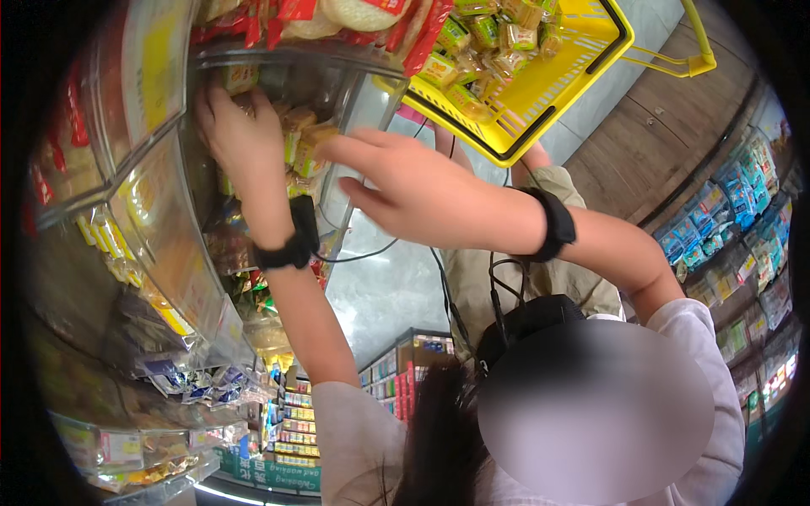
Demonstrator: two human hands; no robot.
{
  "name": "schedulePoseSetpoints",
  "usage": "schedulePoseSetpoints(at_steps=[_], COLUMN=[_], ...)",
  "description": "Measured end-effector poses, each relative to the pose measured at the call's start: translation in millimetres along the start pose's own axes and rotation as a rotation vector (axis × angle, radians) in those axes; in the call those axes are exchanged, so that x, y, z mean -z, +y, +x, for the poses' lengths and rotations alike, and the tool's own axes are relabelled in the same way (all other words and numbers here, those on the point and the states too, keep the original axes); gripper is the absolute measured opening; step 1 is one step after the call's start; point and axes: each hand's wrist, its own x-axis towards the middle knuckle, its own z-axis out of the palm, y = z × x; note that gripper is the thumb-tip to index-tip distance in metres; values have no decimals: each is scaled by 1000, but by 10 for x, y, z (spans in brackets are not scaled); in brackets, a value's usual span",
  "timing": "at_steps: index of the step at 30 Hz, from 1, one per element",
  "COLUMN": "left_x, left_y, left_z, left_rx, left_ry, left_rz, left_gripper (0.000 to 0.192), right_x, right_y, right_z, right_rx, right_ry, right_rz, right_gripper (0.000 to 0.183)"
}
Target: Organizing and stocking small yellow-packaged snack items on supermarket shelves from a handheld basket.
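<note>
My left hand (243, 139) reaches into a clear plastic bin (310, 76) of small wrapped cakes or breads. Its fingertips are beside or on a wrapped piece (240, 79) with a green-and-white label; whether they grip it is hidden. Just right of it, my right hand (402, 186) is slightly blurred, with thumb and fingers apart. Its fingertips are close to several wrapped pieces (310, 152) in the bin, and nothing shows between them. A yellow plastic basket (557, 82) holds many similar wrapped pieces (484, 38), heaped towards its left side. Both wrists wear black bands.
Red-trimmed packets (354, 16) lie in the bin above. Clear bins and shelves of packaged snacks (215, 382) line the left, and blue packets (715, 209) hang or stand at right. Black cables (446, 297) run in front of my body over the grey floor (373, 278).
</note>
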Motion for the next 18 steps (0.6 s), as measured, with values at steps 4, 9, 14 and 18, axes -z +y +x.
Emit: schedulePoseSetpoints(at_steps=[4, 9, 14, 18], left_x=[236, 122, -894, -1731], left_y=[566, 1404, 2098, 2152], left_z=[-249, -738, -1059, -1216], left_rx=[2, -62, 310, 529], left_ry=[50, 7, -434, -644], left_rz=[-224, -651, -1006, -686], left_gripper=[23, 10, 21, 36], right_x=[450, 843, 1015, 749], right_y=[412, 1320, 2284, 2741], right_z=[-471, -610, -576, -576], right_rx=[-199, -317, -685, -894], right_ry=[46, 232, 444, 118], right_rz=[38, -330, -326, -158], right_gripper=[17, 15, 26, 39])
